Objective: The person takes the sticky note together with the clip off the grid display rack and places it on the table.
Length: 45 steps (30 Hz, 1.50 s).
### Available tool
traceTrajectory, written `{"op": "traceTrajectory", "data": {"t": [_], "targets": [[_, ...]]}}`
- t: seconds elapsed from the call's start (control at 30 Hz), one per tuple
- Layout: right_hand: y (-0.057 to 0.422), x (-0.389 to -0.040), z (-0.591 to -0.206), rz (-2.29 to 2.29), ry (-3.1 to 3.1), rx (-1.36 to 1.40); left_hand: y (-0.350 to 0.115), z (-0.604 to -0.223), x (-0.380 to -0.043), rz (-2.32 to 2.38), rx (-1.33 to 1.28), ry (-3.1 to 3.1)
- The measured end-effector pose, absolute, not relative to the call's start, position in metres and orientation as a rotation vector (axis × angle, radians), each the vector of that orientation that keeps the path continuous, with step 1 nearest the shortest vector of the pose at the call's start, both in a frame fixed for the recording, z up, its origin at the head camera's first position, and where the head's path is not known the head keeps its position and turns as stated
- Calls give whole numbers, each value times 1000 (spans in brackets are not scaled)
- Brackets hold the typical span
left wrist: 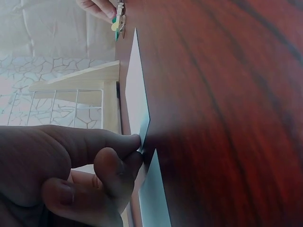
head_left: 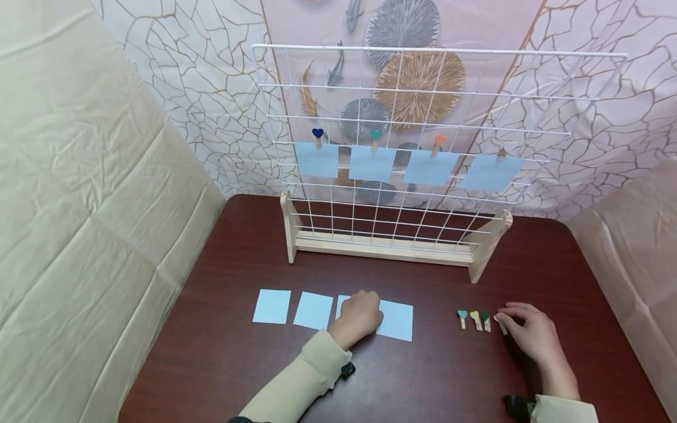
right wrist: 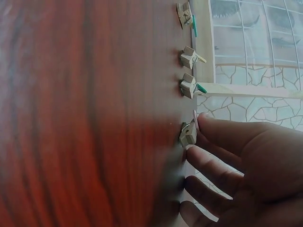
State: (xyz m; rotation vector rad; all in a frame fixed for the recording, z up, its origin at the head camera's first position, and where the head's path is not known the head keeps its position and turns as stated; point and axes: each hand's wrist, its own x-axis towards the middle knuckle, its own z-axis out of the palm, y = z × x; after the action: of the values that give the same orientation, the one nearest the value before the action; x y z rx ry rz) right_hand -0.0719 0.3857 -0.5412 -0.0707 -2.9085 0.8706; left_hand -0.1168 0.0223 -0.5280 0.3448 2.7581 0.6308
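Four light-blue paper squares lie in a row on the table, among them the leftmost sheet [head_left: 272, 306] and the rightmost sheet [head_left: 396, 321]. My left hand [head_left: 361, 315] covers part of the third sheet [head_left: 342, 302]; its thumb and finger pinch the near edge of the rightmost sheet, as the left wrist view shows. At the right, my right hand [head_left: 533, 335] pinches a small wooden clothespin [right wrist: 188, 135] with a pale heart, thumb against the heart. Beside it lie clothespins with a dark green heart [head_left: 486, 321], a yellow heart [head_left: 476, 319] and a teal heart [head_left: 462, 318].
A white wire grid [head_left: 370, 221] on a wooden stand [head_left: 381, 249] rises behind the sheets. Blue sheets hang there by heart clothespins: navy [head_left: 317, 134], teal [head_left: 375, 136], orange [head_left: 439, 141] and a pale one. Cloth-covered walls [head_left: 95, 211] flank the dark table [head_left: 222, 352].
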Motion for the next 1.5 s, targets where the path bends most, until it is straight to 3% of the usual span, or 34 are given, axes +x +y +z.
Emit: {"op": "traceTrajectory", "data": {"t": [0.5,1.5], "targets": [[383,-78,-538,926,-2948,-142,12,-523,-117,655,386,2762],[367,-75,-522,936,-2880,-246,-32,-524,-127,1495,411,2445]]}}
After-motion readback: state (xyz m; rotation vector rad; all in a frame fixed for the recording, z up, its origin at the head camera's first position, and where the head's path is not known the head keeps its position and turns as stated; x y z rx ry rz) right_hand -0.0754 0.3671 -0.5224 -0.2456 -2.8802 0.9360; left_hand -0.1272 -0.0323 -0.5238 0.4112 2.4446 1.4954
